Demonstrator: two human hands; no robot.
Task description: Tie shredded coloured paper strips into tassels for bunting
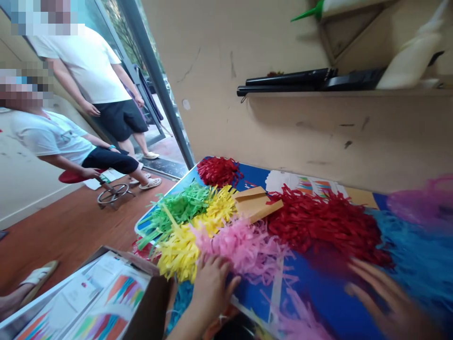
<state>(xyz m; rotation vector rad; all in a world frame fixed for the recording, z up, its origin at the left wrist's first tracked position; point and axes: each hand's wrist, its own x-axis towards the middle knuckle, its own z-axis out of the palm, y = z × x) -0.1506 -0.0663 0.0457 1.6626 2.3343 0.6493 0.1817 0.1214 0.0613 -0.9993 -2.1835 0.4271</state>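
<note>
Head: left hand point(211, 288) against pink fringe point(240, 250)

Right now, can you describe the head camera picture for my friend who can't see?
The left hand is at pink paper fringe and yellow paper fringe, and the blurred right hand nears red paper fringe and blue paper fringe on a table. One seated person and one standing person are by a doorway.
</note>
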